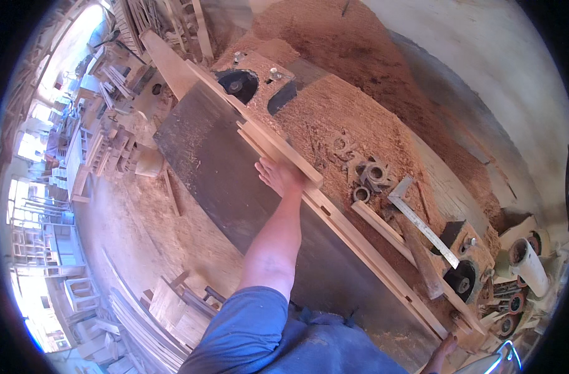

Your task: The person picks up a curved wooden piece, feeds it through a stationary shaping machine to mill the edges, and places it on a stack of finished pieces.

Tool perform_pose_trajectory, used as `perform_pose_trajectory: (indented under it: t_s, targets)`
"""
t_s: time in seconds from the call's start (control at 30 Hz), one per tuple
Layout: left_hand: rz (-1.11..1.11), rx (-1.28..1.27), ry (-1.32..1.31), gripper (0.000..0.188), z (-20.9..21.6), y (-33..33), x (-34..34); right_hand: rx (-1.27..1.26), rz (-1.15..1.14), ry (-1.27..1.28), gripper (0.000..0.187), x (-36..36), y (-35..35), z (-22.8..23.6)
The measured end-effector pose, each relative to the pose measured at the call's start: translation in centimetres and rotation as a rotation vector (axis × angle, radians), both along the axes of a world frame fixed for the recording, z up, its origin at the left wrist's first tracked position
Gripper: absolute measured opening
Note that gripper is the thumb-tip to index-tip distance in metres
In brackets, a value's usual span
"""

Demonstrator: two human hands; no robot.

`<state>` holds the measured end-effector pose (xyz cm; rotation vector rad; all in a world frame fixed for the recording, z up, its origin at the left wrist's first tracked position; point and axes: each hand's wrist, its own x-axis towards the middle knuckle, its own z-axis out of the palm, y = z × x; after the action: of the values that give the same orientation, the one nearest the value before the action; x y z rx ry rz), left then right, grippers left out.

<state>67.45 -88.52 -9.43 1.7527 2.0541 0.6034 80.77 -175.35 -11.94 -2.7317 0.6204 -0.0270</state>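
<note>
A long, narrow wooden rail (371, 249) with slots cut into its face runs diagonally across a dark metal machine table (209, 149). My left hand (280, 176) lies across the rail near its middle, fingers stretched and a little apart over the near edge; its thumb is hidden. At the lower right, my right hand (446, 346) grips the rail's near end, partly cut off by my body. Beside my left hand, a shorter wooden strip (284, 153) runs along the rail.
Sawdust (334, 106) covers the machine top. On it lie metal cutter heads (373, 176), a metal square (424, 224) and a tapered wooden bar (424, 265). Dark round openings (237, 85) sit at both ends. Stacked wood blocks (113, 149) and long boards (144, 321) stand left.
</note>
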Motion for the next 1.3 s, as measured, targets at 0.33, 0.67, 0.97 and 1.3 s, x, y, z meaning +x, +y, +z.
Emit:
perform_pose_trajectory:
  t_s: [0.33,0.67,0.97,1.3]
  targets:
    - [-0.032,0.004,-0.013,0.062,1.0,4.3,-0.9,-0.346,0.403,0.065,0.038,-1.6,6.9,2.1]
    - [0.029,0.167,-0.077,0.061,-2.5,8.3,-1.9,-0.48,0.603,0.072,0.042,-3.8,16.0,4.9]
    - [-0.033,0.07,-0.176,0.066,-0.4,11.8,-1.1,-0.615,0.72,0.018,0.05,-5.0,13.5,5.0]
    - [-0.014,0.109,-0.171,0.061,-0.5,18.0,-3.4,-0.318,0.391,0.132,0.051,-4.2,21.0,2.9]
